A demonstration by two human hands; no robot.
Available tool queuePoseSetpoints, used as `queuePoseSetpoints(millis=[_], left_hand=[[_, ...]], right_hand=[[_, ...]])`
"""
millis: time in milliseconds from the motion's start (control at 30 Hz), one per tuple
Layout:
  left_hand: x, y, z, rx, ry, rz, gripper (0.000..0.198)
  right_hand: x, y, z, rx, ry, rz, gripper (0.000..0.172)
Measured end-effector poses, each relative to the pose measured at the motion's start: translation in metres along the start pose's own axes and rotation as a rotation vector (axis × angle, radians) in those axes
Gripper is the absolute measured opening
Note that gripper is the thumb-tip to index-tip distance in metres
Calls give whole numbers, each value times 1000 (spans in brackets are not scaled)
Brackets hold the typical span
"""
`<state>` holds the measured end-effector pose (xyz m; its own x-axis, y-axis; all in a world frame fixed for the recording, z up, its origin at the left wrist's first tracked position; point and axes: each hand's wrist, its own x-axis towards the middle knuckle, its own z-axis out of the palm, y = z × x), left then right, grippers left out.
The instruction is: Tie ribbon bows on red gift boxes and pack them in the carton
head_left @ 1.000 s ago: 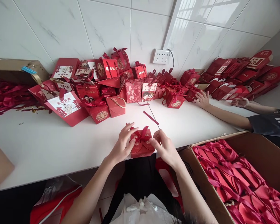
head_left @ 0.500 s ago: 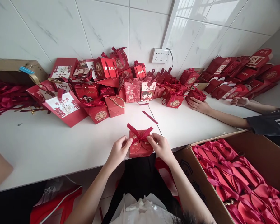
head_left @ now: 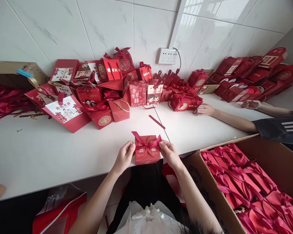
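Observation:
A small red gift box (head_left: 147, 157) with gold characters stands at the front edge of the white table, right before me. Across its top runs a dark red ribbon (head_left: 146, 145), looped into a bow at the middle. At the box's left side my left hand (head_left: 125, 155) pinches one part of the ribbon between thumb and fingers. My right hand (head_left: 169, 152) pinches the ribbon at the right side. Between the two hands the ribbon looks stretched. The fingertips partly hide the ribbon where they grip it.
Behind stands a row of red gift boxes (head_left: 101, 117). A loose ribbon strip (head_left: 156, 121) lies on the table (head_left: 107, 143). At the right are a co-worker's hand (head_left: 205, 110) and a carton (head_left: 218, 188) full of ribboned boxes. A power socket (head_left: 167, 56) is on the wall.
My hands have moved slightly apart, drawing the bow's ribbon outward to both sides. At the right, the co-worker's box has moved left against the other boxes, and that hand has opened away from it.

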<state>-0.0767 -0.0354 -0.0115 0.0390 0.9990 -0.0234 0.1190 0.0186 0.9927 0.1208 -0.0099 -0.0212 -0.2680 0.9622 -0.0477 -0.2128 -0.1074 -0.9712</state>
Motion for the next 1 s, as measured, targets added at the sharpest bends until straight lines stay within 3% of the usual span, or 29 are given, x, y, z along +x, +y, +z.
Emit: queuePoseSetpoints(millis=[67, 200, 233, 300, 367, 400, 500, 600, 700, 867, 933, 1000], left_hand=[[2, -2, -3, -6, -13, -11, 37], [2, -1, -10, 1, -72, -36, 36], [1, 1, -9, 30, -36, -30, 33], [-3, 6, -4, 163, 161, 65, 27], [-7, 14, 6, 379, 348, 286, 22], [-9, 18, 12, 492, 374, 408, 18], [-8, 27, 27, 744, 257, 603, 9], [-2, 28, 31, 811, 213, 569, 8], [2, 23, 27, 756, 150, 543, 6], [7, 21, 15, 594, 29, 516, 11], [8, 22, 11, 499, -1, 479, 22], [8, 20, 7, 357, 11, 430, 30]], right_hand=[[1, 3, -4, 15, -32, 2, 44], [4, -2, -18, -195, -79, -24, 45], [6, -4, -21, -208, -57, -29, 44], [9, -8, -23, -173, 3, -21, 40], [14, -12, -21, -133, 31, 1, 36], [16, -15, -19, -126, 30, 2, 35], [25, -26, -11, -167, 13, -42, 35], [36, -37, -4, -275, 31, -128, 37], [52, -41, 2, -392, 40, -165, 35], [71, -31, -2, -536, -36, 101, 31], [64, -28, -8, -580, 21, 124, 34], [48, -27, -13, -612, 158, 24, 45]])
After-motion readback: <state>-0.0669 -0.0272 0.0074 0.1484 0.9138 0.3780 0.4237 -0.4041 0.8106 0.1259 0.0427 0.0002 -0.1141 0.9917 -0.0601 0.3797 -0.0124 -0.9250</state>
